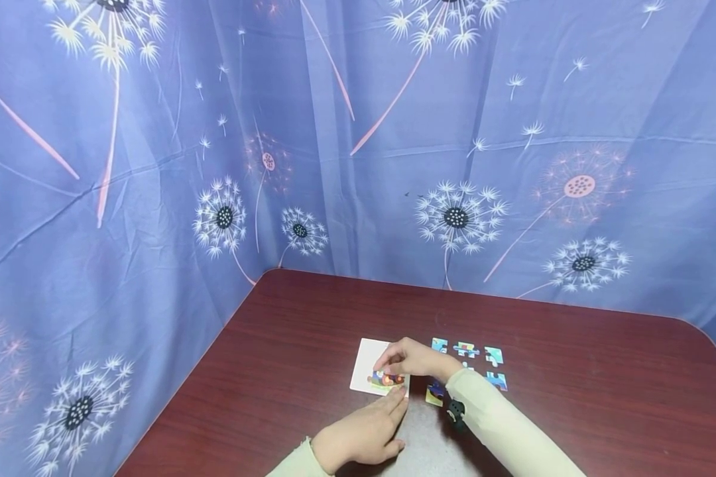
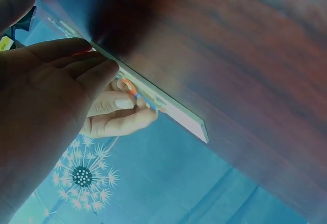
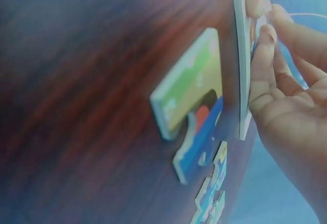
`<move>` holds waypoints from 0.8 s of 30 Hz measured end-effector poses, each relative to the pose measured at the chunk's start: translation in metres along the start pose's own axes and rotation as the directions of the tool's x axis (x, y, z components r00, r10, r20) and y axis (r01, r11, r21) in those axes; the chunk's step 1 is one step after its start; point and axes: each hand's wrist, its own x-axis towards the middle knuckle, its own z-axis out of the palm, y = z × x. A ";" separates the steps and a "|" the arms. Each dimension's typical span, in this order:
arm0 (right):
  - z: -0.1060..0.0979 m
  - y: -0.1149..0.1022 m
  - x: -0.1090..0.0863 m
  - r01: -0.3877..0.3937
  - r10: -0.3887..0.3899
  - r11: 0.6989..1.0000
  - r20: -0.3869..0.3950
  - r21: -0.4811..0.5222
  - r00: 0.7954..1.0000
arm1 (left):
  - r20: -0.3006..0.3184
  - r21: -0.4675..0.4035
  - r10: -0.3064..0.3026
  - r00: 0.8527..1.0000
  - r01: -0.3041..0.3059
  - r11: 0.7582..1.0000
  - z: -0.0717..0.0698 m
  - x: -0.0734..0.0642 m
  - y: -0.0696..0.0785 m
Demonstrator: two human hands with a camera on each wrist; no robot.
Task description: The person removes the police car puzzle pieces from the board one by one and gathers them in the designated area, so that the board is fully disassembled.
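Observation:
A white puzzle board (image 1: 364, 358) lies on the table with a few coloured pieces in its lower part. My right hand (image 1: 417, 359) reaches over it from the right, thumb and fingertips pinching a small jigsaw piece (image 2: 148, 103) with orange and blue on it, tilted close over the board in the left wrist view. My left hand (image 1: 364, 432) has its fingers extended, fingertips resting at the board's near right corner. Right of the board, partly behind the right forearm, lies a green, yellow and blue puzzle piece (image 3: 196, 73).
More loose puzzle pieces, among them a light blue one (image 1: 494, 356) and a blue one (image 1: 497, 381), lie right of the board on the dark red wooden table (image 1: 298, 331). A blue dandelion-patterned curtain (image 1: 382, 218) hangs along the table's far and left edges.

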 end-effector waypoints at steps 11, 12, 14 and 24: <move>0.001 0.001 -0.002 -0.005 0.004 0.995 0.014 0.095 1.000 | -0.008 -0.009 0.008 1.000 -0.008 1.000 0.002 0.000 -0.001; 0.001 0.001 -0.001 -0.005 0.004 0.996 0.008 0.094 1.000 | -0.007 -0.013 0.007 1.000 -0.007 1.000 0.002 0.000 -0.001; 0.001 0.001 -0.002 0.001 0.000 0.995 -0.007 0.105 1.000 | -0.004 -0.021 0.005 1.000 -0.005 1.000 0.002 0.000 -0.001; -0.008 0.000 -0.007 0.008 0.002 0.993 -0.085 0.118 0.996 | -0.012 0.006 -0.003 1.000 0.003 1.000 0.003 0.000 -0.001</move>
